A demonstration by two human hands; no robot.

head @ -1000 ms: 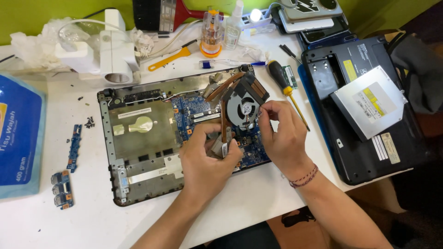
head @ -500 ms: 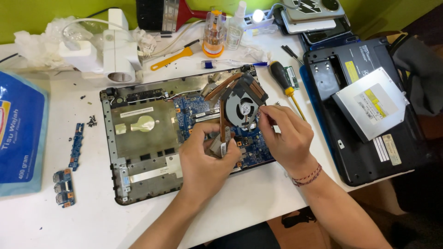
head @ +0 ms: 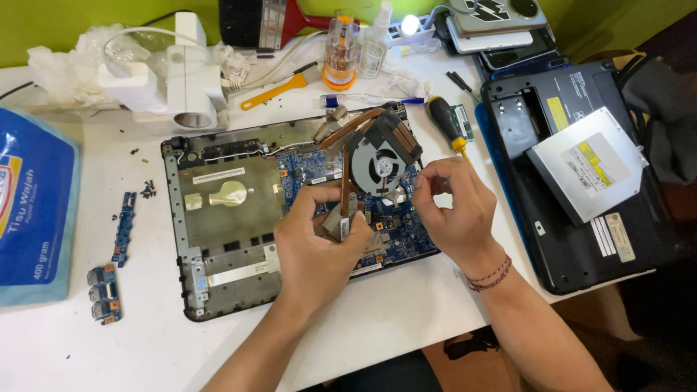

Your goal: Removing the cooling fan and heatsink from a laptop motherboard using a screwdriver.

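1. Head view, nearest: left hand (head: 316, 243) lies on the open laptop base (head: 225, 239), fingers curled shut on the metal heat-sink plate (head: 340, 223) at the low end of the copper heat pipe (head: 345, 190).
2. Right hand (head: 454, 210) hovers just right of the cooling fan (head: 381, 165), thumb and fingertips pinched together; whatever sits between them is too small to tell, poss. a screw.
3. Fan + heat pipe assy sits over the blue motherboard (head: 399, 232), upper right of the base, looks tilted, partly lifted.
4. Step, by my read: freeing the fan/heat-sink unit from the board. Next move likely needs any remaining fasteners and the fan cable loose, then a level lift w/o bending the pipe.
5. Farther out on the white surface (head: 406, 319): yellow-black screwdriver (head: 446, 125) just beyond the fan, optical drive (head: 588, 163) on the black bottom cover (head: 581, 239) at right, small blue boards (head: 123, 229) at left.
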